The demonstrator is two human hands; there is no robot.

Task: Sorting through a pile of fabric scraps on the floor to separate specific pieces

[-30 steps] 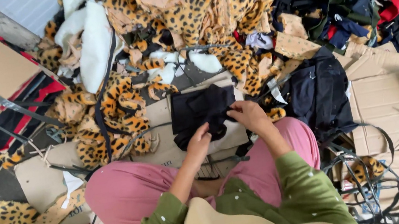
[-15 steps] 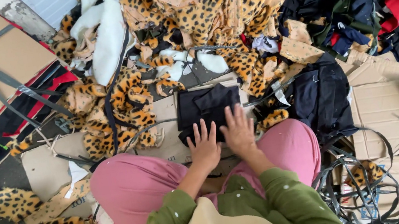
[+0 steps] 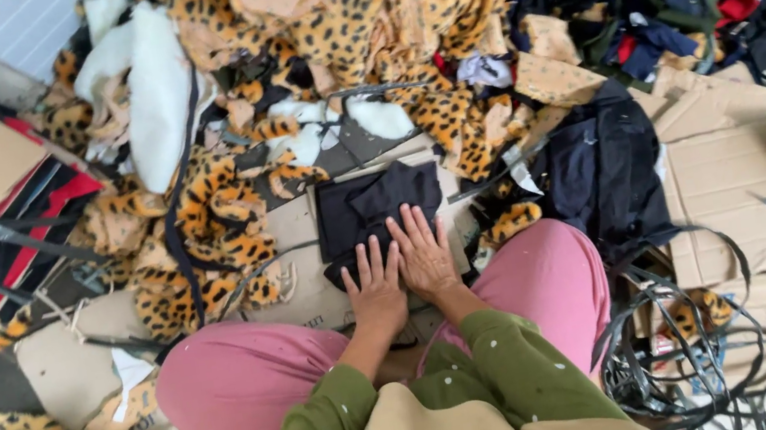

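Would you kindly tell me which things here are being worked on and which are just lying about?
In hand: black cloth, pressed flat by left hand and right hand on cardboard.
Lying about: leopard scraps, dark garment, black straps, white fleece.

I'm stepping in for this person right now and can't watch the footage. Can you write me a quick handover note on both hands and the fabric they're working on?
Left hand: open, flat, palm down on the near edge of the black fabric piece.
Right hand: open, flat beside it, fingers on the same piece.
The piece lies folded on a cardboard sheet in front of the knees.
Done: folded and pressed flat, it seems.
Left: leopard-print pile beyond and dark clothes pile to the right lie unsorted.
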